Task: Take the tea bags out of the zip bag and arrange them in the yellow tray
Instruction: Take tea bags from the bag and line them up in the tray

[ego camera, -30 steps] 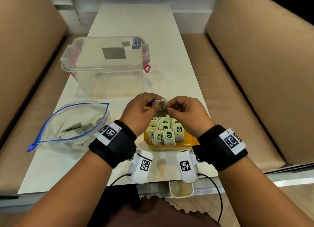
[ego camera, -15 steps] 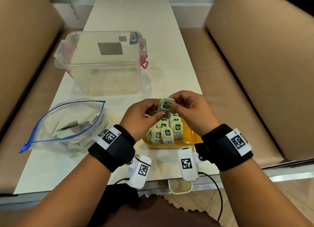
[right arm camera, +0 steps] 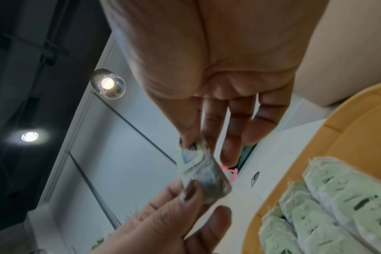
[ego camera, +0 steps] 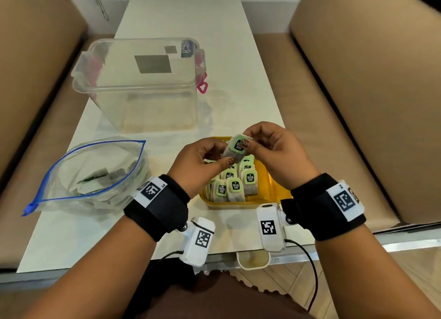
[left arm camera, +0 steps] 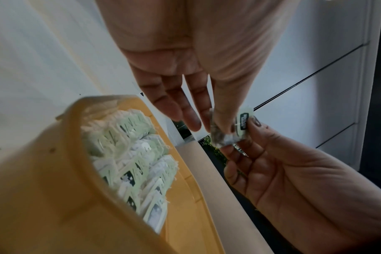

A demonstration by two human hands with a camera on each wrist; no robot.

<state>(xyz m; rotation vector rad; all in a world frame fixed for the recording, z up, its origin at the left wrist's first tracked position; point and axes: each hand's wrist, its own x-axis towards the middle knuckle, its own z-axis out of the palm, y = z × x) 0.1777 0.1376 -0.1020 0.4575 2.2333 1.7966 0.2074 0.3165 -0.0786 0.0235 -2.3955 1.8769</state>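
Note:
Both hands hold one tea bag [ego camera: 235, 149] with a green tag above the yellow tray [ego camera: 267, 187]. My left hand [ego camera: 225, 162] pinches its lower corner between thumb and fingers. My right hand [ego camera: 248, 140] pinches the top at the tag. The same tea bag [left arm camera: 226, 134] shows between the fingers in the left wrist view, and the tea bag [right arm camera: 205, 173] in the right wrist view. Several tea bags [ego camera: 232, 185] stand in rows in the tray. The open zip bag [ego camera: 93, 175] with a blue seal lies to the left, with more tea bags inside.
A clear plastic box [ego camera: 143, 84] with pink latches stands behind the zip bag. Tan padded benches [ego camera: 372, 91] flank the narrow white table [ego camera: 181, 15]. The table's front edge runs just under my wrists.
The tea bag has turned so its green tag faces up, and both hands have shifted slightly right and forward over the tray. My head has come closer to the table.

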